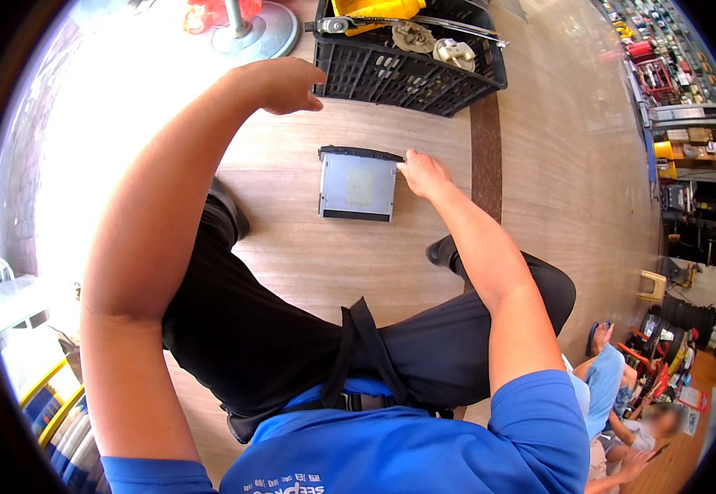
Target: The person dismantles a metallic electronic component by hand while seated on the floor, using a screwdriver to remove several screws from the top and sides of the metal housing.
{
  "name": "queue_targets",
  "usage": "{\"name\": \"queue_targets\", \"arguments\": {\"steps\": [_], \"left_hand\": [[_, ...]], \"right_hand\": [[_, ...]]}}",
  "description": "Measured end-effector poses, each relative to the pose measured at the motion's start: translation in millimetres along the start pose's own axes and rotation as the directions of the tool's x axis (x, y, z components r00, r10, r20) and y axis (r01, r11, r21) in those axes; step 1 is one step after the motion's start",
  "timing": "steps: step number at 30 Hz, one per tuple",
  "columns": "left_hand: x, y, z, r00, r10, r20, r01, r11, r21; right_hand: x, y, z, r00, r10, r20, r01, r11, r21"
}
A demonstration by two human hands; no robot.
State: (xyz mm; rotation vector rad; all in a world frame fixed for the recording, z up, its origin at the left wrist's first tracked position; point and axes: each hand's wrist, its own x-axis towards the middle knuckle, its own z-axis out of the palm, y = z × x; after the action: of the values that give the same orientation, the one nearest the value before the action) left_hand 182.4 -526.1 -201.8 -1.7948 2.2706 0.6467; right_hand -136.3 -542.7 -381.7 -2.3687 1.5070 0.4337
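Observation:
A silver metal box with a black front panel, looking like a car stereo (358,184), lies on the floor between my feet. My right hand (425,174) is closed at its right far corner, fingers and thumb against the edge of the black panel. My left hand (289,85) is held out above the floor, left of the stereo and beside the near left corner of a black plastic crate (399,82). Its finger and thumb tips point right and stand apart, with nothing visible between them; the other fingers are partly hidden.
In the crate lie a yellow piece (374,10), a long metal rod (436,26) and round whitish parts (454,51). Left of it stands a round grey base (251,34) with a pole. Seated people (621,403) are at the lower right; cluttered shelves (679,156) line the right side.

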Motion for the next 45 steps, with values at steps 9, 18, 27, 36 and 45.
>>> {"name": "queue_targets", "arguments": {"steps": [9,18,27,36,45], "left_hand": [[3,-4,4,0.999,0.034,-0.011,-0.035,0.999,-0.015],[-2,86,15,0.920,0.322,-0.222,-0.379,0.875,-0.302],[-95,281,36,0.629,0.572,-0.526,-0.777,0.439,-0.452],[-143,299,-5,0.487,0.683,-0.544,-0.817,0.136,-0.560],[-145,291,-21,0.584,0.757,-0.294,-0.756,0.376,-0.536]], "right_hand": [[-1,-4,-4,0.995,-0.095,0.023,0.095,0.995,0.005],[29,32,32,0.999,-0.021,0.038,0.018,0.997,0.079],[12,14,-10,0.996,-0.011,0.085,0.016,0.998,-0.058],[11,-11,-16,0.997,-0.051,0.050,0.056,0.994,-0.095],[13,-15,-7,0.991,-0.081,0.105,0.094,0.987,-0.133]]}}
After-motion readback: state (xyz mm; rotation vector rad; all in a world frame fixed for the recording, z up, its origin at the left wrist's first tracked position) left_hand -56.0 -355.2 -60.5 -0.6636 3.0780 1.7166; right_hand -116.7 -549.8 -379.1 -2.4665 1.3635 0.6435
